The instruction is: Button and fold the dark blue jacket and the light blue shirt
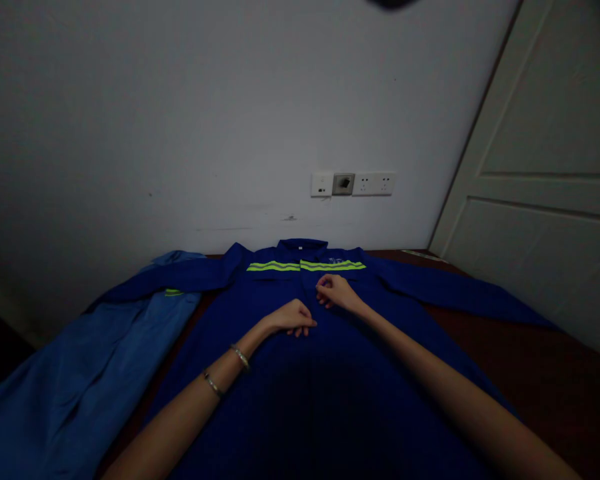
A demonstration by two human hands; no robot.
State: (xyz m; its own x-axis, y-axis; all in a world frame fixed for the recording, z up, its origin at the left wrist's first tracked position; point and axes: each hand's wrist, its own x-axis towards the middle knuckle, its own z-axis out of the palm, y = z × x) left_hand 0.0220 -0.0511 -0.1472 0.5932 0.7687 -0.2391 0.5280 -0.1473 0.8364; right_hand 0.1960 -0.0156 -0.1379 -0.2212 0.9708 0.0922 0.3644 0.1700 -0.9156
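Note:
A dark blue work jacket (375, 347) lies spread out, front up, its collar toward the wall and its sleeves out to both sides. Yellow-green reflective bands cross its chest. My left hand (295, 317) is closed, thumb and finger pinched at the front opening below the chest band. Higher up and slightly to the right, my right hand (336, 293) is also closed in a pinch at the edge of the opening, just under the band. The cloth between the fingertips is mostly hidden. Two bracelets circle my left wrist and forearm.
A lighter blue garment (125, 347) lies to the left, partly under the jacket's sleeve. The dark red-brown surface (525, 373) shows at the right. Behind stands a white wall with sockets (373, 184); a white panelled door (540, 200) is at the right.

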